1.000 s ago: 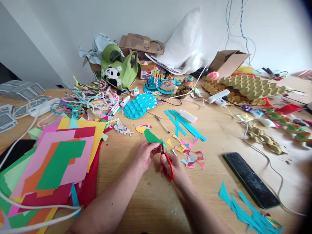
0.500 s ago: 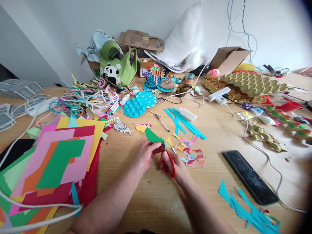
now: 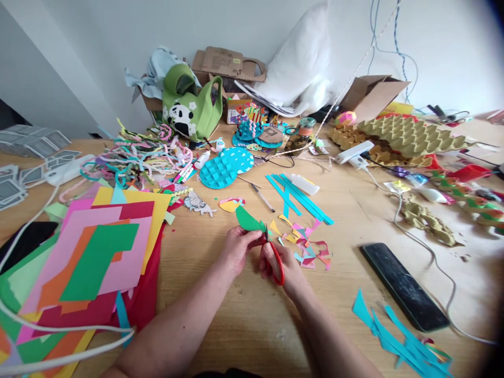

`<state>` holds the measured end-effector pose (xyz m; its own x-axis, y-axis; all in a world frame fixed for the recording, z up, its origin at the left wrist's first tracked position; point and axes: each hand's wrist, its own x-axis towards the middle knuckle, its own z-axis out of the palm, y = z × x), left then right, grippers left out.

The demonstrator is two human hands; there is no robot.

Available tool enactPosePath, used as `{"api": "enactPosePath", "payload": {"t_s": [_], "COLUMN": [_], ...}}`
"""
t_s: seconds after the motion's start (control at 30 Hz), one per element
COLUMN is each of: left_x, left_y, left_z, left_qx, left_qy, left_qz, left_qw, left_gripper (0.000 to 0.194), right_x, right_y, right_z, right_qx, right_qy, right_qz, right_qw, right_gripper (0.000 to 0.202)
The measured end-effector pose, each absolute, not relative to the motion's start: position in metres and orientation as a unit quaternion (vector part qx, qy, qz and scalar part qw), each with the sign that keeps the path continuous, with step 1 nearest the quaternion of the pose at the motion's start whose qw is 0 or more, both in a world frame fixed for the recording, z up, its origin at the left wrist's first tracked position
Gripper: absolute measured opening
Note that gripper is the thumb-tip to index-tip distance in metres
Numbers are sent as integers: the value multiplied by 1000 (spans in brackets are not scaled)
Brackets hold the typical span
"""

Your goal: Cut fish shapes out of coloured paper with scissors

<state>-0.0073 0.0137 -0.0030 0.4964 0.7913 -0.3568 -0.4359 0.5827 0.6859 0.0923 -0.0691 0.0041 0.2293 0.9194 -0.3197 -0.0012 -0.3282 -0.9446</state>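
Near the middle of the table, my left hand pinches a small green paper piece between thumb and fingers. My right hand is closed round red-handled scissors, whose dark blades meet the right end of the green paper. Just right of the blades lie pink, yellow and blue paper scraps. Blue paper strips and a pen lie beyond the hands.
Stacked coloured paper and a white cable lie at left. A black phone and blue offcuts are at right. Pipe cleaners, a green panda bag and egg cartons stand farther back.
The scissor blades look slightly more apart at the green paper. Both hands keep nearly the same place, and the whole view has shifted very slightly.
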Motion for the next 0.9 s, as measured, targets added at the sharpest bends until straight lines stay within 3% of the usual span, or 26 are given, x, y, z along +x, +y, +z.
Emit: {"api": "enactPosePath", "payload": {"t_s": [0.9], "left_x": [-9], "left_y": [15], "left_z": [-4], "left_qx": [270], "left_qy": [354], "left_qz": [355], "left_qw": [822], "left_gripper": [31], "right_x": [93], "right_y": [-68], "right_z": [5], "right_qx": [-656], "right_qy": [-356], "right_qz": [503], "right_qw": [435], "right_gripper": [68]}}
